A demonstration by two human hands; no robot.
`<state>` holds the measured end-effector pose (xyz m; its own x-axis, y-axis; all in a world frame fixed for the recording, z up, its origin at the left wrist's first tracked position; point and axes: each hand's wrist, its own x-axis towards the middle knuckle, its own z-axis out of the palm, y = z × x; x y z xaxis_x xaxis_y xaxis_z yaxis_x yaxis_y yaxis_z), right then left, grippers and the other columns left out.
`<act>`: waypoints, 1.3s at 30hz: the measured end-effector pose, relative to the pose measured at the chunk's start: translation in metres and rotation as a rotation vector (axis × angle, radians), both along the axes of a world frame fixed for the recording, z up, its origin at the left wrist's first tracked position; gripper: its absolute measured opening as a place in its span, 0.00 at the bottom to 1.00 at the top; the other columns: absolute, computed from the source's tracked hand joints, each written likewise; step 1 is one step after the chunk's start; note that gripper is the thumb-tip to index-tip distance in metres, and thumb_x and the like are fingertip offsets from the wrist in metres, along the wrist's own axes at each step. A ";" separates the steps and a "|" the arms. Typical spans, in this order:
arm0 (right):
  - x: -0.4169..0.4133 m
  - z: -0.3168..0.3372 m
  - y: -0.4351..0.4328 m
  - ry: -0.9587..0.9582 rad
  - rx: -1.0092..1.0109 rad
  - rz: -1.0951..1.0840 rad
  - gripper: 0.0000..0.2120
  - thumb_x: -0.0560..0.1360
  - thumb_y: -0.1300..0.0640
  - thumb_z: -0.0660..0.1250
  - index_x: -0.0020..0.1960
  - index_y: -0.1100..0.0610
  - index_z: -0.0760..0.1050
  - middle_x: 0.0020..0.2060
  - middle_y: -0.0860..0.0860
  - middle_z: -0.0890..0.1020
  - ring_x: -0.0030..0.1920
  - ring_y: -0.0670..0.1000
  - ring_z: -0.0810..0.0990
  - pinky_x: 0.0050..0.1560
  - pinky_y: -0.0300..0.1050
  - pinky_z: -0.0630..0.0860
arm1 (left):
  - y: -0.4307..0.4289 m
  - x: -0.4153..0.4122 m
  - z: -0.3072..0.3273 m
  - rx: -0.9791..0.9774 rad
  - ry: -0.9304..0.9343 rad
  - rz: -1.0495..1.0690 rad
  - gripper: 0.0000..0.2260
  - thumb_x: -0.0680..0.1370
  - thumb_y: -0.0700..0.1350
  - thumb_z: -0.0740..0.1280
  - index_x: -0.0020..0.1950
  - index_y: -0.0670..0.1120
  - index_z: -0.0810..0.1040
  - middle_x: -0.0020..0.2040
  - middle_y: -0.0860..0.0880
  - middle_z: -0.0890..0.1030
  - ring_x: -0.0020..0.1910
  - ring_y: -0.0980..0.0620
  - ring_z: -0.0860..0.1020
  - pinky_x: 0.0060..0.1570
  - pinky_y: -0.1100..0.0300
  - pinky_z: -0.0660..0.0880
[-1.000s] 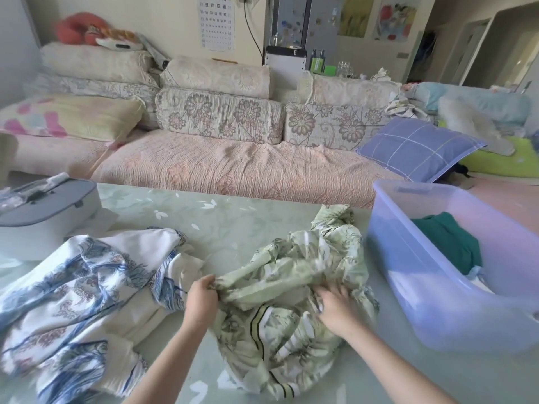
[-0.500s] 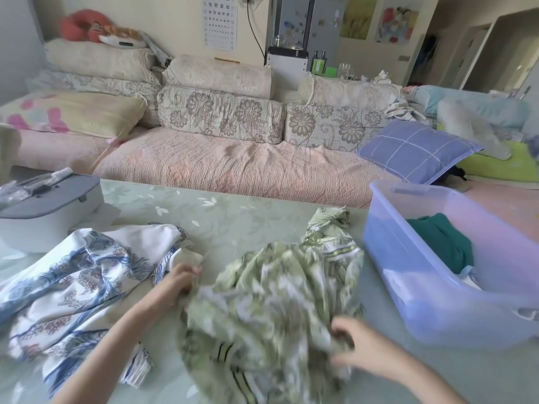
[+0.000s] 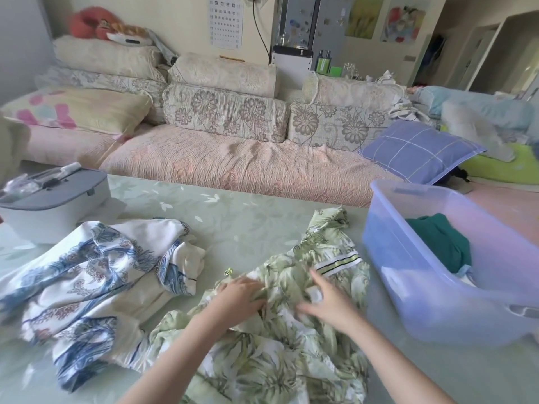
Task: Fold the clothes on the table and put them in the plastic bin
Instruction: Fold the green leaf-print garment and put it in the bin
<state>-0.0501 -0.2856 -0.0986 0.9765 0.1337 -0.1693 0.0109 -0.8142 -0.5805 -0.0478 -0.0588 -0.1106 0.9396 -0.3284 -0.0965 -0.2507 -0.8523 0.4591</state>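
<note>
Both hands seemingly on green garment (image 3: 280, 339)

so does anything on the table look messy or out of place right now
Nothing damaged or spilled. Two garments lie crumpled and unfolded on the pale green table: the green leaf-print garment under both hands, and the white garment with blue print bunched left of it. A dark green cloth sits in the translucent plastic bin.

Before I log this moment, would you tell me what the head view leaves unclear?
- Plastic bin: the frame's right edge cuts it off; its frosted wall hides most contents below the dark green garment.
- Green leaf-print garment: type unreadable, bunched, near edge cropped.
- Left hand and right hand: motion-blurred, grip unclear.
</note>
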 end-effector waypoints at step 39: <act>-0.039 0.025 -0.025 -0.314 -0.357 0.002 0.26 0.80 0.54 0.56 0.75 0.44 0.52 0.74 0.43 0.44 0.76 0.47 0.45 0.71 0.42 0.36 | 0.017 -0.011 0.020 0.515 -0.198 0.325 0.15 0.82 0.50 0.54 0.62 0.48 0.75 0.64 0.49 0.75 0.65 0.47 0.69 0.64 0.56 0.65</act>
<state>-0.0896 -0.3101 -0.0740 0.9876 0.1223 0.0980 0.1422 -0.9620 -0.2329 -0.0584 -0.0422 -0.0907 0.9996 0.0185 0.0202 0.0197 -0.9981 -0.0582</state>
